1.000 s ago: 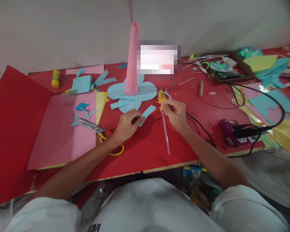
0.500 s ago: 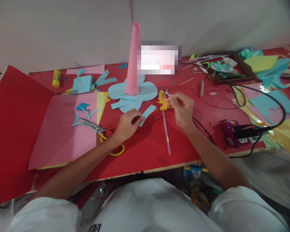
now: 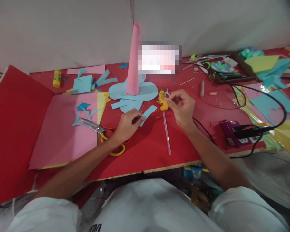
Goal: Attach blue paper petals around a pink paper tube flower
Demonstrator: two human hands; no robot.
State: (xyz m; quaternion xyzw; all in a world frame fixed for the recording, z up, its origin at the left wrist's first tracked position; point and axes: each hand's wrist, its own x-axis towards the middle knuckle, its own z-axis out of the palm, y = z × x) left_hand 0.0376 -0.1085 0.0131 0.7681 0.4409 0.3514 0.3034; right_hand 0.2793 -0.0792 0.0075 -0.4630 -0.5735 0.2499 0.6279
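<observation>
Between thumb and fingers, my left hand [image 3: 129, 125] pinches the near end of a light blue paper strip [image 3: 149, 112], which angles away to the right. My right hand [image 3: 183, 109] is closed at the yellow glue gun [image 3: 163, 100], its fingertips against the gun's right side and covering the handle. A clear glue stick [image 3: 167, 132] juts from the gun's rear toward me. Behind my hands, a tall pink paper cone [image 3: 133, 61] stands upright on a light blue petal-shaped paper base [image 3: 147, 91]. Scissors [image 3: 94, 125] with red and yellow handles lie partly beneath my left wrist.
Pink paper sheets [image 3: 60, 135] lie at left beside a raised red board [image 3: 12, 129]. A yellow glue tube [image 3: 57, 79] and blue scraps [image 3: 82, 84] are behind. At right are a purple box [image 3: 232, 133] with black cables, a dark tray [image 3: 246, 69] and more coloured paper [image 3: 268, 101].
My right hand has shifted slightly, its fingers lower and closer round the glue gun's handle, which they now cover. My left hand and the paper strip stay in place.
</observation>
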